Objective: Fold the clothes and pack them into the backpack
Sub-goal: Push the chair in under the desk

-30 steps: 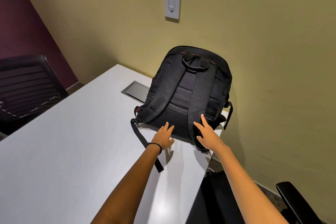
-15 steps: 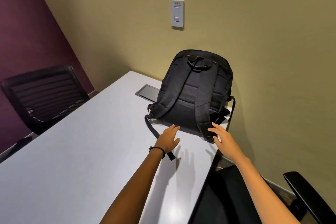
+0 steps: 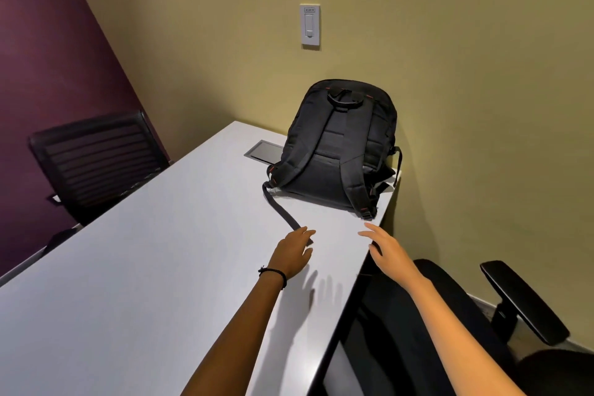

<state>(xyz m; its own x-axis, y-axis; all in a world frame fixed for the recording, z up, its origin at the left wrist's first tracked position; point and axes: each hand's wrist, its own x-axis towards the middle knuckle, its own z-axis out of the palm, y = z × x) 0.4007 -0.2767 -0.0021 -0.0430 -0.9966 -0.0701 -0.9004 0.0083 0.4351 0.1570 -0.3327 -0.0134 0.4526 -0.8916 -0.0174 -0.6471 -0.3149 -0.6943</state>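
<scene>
Hands drawn back from the backpack (image 3: 337,151), left hand (image 3: 292,251) and right hand (image 3: 384,247) near of it, fingers loosely spread, empty, left fingertips (image 3: 306,230) perhaps touching its strap (image 3: 279,206).

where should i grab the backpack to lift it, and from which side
Take the top carry handle, coming down from above with one hand. The backpack stands upright at the far corner of the table, strap side facing the person, and the handle arches clear of the top edge, leaving a loop for fingers. The left hand and right hand are open, holding nothing.
</scene>
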